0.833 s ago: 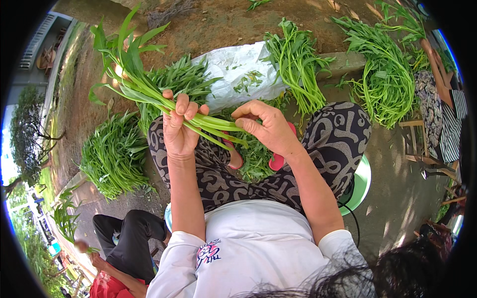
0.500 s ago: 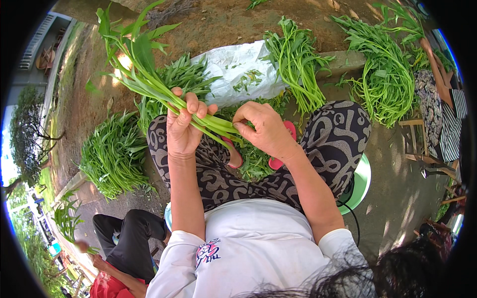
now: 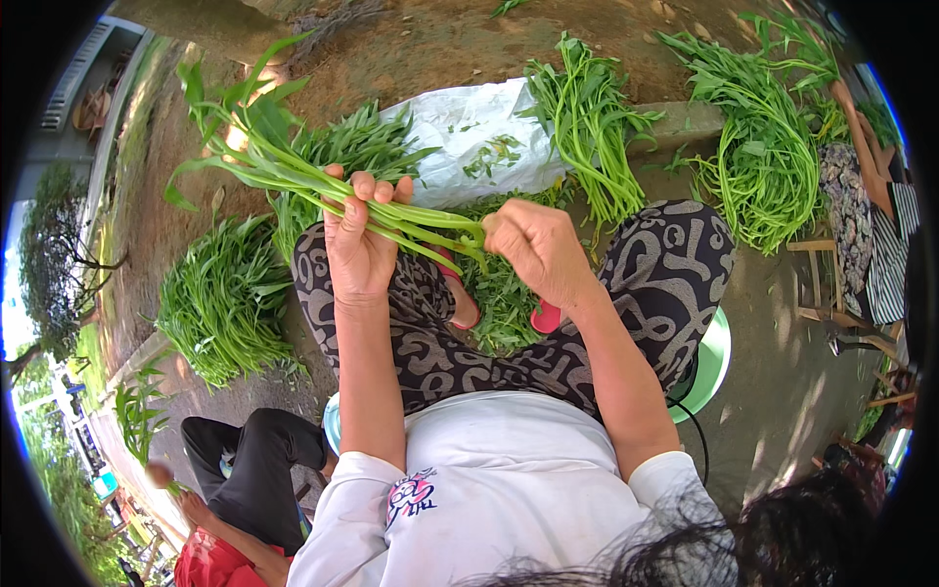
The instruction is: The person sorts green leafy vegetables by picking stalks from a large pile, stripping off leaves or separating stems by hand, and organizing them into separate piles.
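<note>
A bunch of water spinach (image 3: 264, 161) lies slantwise across my left hand (image 3: 364, 230), whose fingers are wrapped round its stems. The leafy tops reach out to the upper left, and the pale green stem ends point right, above my lap. My right hand (image 3: 541, 252) is closed at those stem ends, thumb and fingers bent in against them. Its fingertips are partly hidden. Below the stems, between my feet, lies a heap of loose green leaves (image 3: 509, 313).
A white plastic sheet (image 3: 460, 127) with leaf scraps lies ahead. Around it are piles of water spinach at the left (image 3: 223, 303), middle right (image 3: 592, 127) and far right (image 3: 768, 157). A person in black trousers (image 3: 259, 470) sits at lower left; another person's arm (image 3: 861, 142) shows at far right.
The bunch has tilted flatter, its leafy tops dropping a little to the left. My right hand has shifted slightly right and turned, its fingers more curled at the stem ends.
</note>
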`<state>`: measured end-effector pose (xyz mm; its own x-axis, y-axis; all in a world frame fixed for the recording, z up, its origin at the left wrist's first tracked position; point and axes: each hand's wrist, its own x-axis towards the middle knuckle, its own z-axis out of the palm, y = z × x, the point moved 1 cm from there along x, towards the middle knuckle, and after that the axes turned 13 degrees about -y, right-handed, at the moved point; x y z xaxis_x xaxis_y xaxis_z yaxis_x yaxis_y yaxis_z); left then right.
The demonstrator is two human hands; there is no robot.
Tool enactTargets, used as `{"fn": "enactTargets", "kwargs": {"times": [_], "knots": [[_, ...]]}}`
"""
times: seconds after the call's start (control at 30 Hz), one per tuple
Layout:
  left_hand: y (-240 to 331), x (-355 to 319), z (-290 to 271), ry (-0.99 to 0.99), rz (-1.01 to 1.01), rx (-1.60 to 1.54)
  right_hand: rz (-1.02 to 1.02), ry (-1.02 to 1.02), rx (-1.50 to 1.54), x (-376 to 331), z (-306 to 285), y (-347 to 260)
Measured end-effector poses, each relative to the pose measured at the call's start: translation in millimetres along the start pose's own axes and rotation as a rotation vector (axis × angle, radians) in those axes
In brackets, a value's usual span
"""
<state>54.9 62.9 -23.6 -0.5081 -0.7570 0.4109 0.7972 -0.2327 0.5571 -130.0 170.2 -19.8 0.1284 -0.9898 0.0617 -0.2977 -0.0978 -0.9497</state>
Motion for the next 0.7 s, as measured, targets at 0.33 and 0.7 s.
{"fn": "enactTargets", "kwargs": {"times": [0.33,0.7], "knots": [[-5,2,3,0.014,0.044,-0.05,-0.043,0.115,0.065,9,37,4],[-14,2,12,-0.037,-0.034,0.053,0.177,-0.045,0.749,9,48,17]]}}
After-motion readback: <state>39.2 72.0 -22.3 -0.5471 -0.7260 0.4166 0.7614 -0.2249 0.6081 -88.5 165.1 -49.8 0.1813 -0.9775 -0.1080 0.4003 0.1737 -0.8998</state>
